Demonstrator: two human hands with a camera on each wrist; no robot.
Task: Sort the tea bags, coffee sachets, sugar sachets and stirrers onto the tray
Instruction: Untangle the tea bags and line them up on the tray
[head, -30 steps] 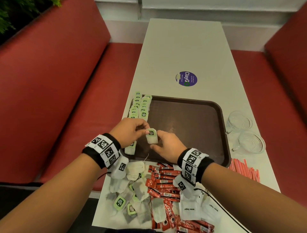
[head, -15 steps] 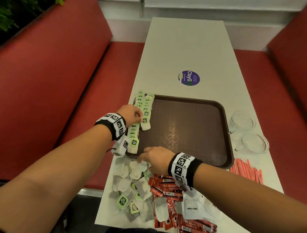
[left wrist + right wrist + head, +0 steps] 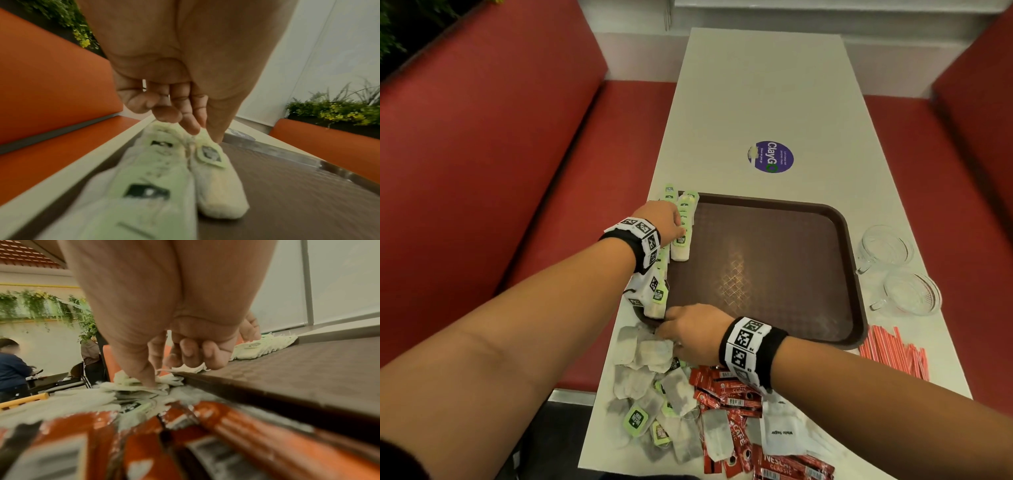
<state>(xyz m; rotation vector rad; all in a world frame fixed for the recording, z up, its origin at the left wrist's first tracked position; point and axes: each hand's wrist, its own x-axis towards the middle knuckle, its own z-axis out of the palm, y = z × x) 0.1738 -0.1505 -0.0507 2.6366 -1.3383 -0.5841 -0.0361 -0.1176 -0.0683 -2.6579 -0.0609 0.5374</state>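
Observation:
A brown tray carries two rows of green-tagged tea bags along its left edge. My left hand is over the inner row. Its thumb and forefinger pinch the far end of the nearest tea bag, which lies flat on the tray. My right hand reaches into the loose tea bag pile at the tray's front left corner. Its thumb presses on the pile, and its curled fingers hold a tea bag at the tray's rim.
Red coffee sachets and white sugar sachets lie near the table's front edge. Red-and-white stirrers lie right of the tray, with two glass cups behind them. Red benches flank the table. A purple sticker lies beyond the tray.
Both hands held one tea bag over the tray's front left. My left hand carried it to the inner row and laid it down. My right hand dropped to the loose pile.

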